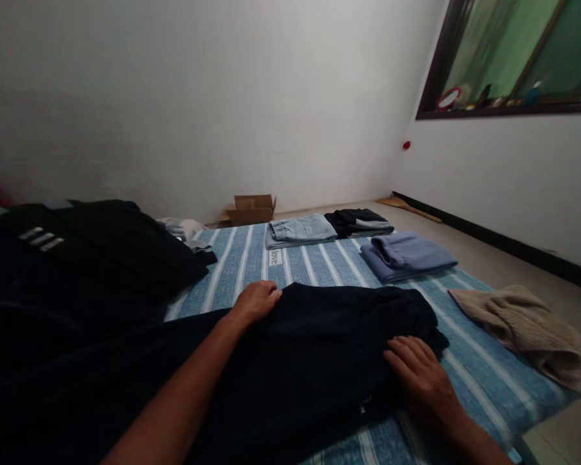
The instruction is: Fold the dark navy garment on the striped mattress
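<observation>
Here, at the far left, a heap of black clothing (101, 252) is seen, one piece marked with three pale stripes, and behind it a small grey and white bundle (186, 231) lies at the edge of the blue striped mattress (484, 381). A dark navy garment (329, 349) is spread across the near part of the mattress, running from the lower left toward the middle.

The left hand (256, 300) is laid on the garment's far upper edge, knuckles up, the fingers curled together over the cloth; whether the cloth is actually pinched cannot be told from this view. The left forearm crosses the garment from the lower left.

Beyond, a cardboard box (250, 209) stands on the floor against the white wall. On the far part of the mattress, folded light blue jeans (301, 230) are placed, with a folded black item (361, 222) just beside them to the right, and a folded lavender garment (405, 256) lies nearer and further right.

The right hand (419, 374) is pressed flat on the navy garment's right end, palm down, fingers slightly spread and nothing gripped.

At the far right, a beige knitted piece (523, 329) lies crumpled on the mattress edge, well apart from the navy garment. A dark-framed window (436, 77) is set in the right wall.
</observation>
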Tool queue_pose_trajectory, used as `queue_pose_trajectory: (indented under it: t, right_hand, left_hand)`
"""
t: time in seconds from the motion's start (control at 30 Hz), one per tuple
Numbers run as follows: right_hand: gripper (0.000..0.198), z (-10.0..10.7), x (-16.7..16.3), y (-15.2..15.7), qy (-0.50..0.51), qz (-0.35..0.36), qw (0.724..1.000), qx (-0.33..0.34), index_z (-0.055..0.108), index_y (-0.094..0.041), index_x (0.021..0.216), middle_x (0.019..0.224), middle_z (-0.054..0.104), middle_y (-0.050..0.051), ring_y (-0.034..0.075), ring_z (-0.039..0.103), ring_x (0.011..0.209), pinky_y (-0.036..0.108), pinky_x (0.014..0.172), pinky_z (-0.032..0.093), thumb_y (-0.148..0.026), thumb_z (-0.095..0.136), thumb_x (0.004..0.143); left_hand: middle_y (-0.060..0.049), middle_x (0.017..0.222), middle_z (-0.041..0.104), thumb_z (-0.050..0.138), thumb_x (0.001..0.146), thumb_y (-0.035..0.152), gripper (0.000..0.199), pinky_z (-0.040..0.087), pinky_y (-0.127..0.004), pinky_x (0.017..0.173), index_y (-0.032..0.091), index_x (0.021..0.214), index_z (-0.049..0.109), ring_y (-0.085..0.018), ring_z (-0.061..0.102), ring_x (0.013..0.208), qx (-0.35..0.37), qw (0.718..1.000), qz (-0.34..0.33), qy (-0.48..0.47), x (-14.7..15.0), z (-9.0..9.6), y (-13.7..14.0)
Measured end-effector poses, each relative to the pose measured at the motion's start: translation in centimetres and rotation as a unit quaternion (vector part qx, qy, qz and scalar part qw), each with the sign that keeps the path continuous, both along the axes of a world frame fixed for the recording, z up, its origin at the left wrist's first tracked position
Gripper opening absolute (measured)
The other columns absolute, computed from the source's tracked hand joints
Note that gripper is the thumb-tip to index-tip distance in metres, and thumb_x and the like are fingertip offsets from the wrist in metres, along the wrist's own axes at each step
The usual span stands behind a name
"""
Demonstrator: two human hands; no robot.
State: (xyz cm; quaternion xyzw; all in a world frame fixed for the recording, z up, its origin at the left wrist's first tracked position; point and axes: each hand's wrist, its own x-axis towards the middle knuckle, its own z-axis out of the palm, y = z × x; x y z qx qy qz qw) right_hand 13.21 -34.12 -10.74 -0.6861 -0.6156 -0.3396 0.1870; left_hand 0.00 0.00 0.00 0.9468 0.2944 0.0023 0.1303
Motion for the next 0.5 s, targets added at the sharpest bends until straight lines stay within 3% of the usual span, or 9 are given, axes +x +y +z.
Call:
queue_pose_trajectory:
  t: [0.17, 0.3, 0.5]
  right_hand:
    - [0.032, 0.5, 0.3, -0.2, 0.037, -0.051, 0.997, 0.036, 0.063, -0.014, 0.101, 0.113, 0.061, 0.016, 0.027, 0.049, 0.116, 0.049, 0.093, 0.042, -0.004, 0.036, 0.087]
    - [0.031, 0.8, 0.6, 0.0, 0.039, -0.035, 0.997, 0.051, 0.063, -0.014, 0.101, 0.111, 0.062, 0.015, 0.028, 0.049, 0.116, 0.048, 0.091, 0.044, -0.005, 0.038, 0.086]
    - [0.031, 1.9, 1.1, 0.2, 0.03, -0.025, 0.999, 0.025, 0.062, -0.014, 0.104, 0.103, 0.066, 0.013, 0.024, 0.055, 0.108, 0.047, 0.092, 0.044, -0.007, 0.035, 0.089]
  left_hand:
    - [-0.007, 0.076, 0.067, 0.051, 0.076, 0.04, 0.028, 0.041, -0.028, 0.067, 0.018, 0.068, 0.066, -0.023, 0.062, 0.081, -0.052, 0.999, 0.012, 0.003, 4.4, -1.8, 1.0]
    - [-0.002, 0.057, 0.061, 0.057, 0.069, 0.044, 0.029, 0.039, -0.025, 0.055, 0.018, 0.055, 0.06, -0.02, 0.06, 0.065, -0.142, 0.99, 0.019, 0.003, 4.8, -1.8, 1.7]
    - [-0.003, 0.063, 0.065, 0.061, 0.062, 0.057, 0.041, 0.045, -0.026, 0.054, 0.016, 0.062, 0.063, -0.019, 0.061, 0.061, -0.299, 0.954, 0.028, -0.011, 5.1, -1.5, 1.9]
